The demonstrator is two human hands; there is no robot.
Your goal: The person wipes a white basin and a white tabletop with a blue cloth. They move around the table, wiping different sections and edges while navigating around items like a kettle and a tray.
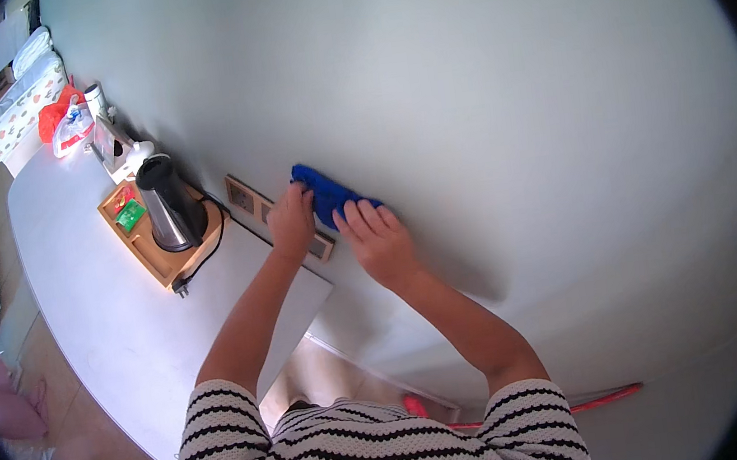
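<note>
A folded blue cloth [330, 193] lies flat against the pale wall [498, 113], just above a strip of wall sockets [242, 195]. At the cloth's left end, the fingers of my left hand [292, 219] pinch its edge. My right hand [380, 242] rests on its lower right part with the fingertips pressed over it. My left hand and wrist hide part of the socket strip.
A white table [86, 262] runs along the wall at left. On it stand a wooden tray [146, 255] with an electric kettle [168, 205], its cord and plug [181, 287], a tissue box [110, 147] and plastic bags [72, 127]. A red pole [606, 398] lies low at right.
</note>
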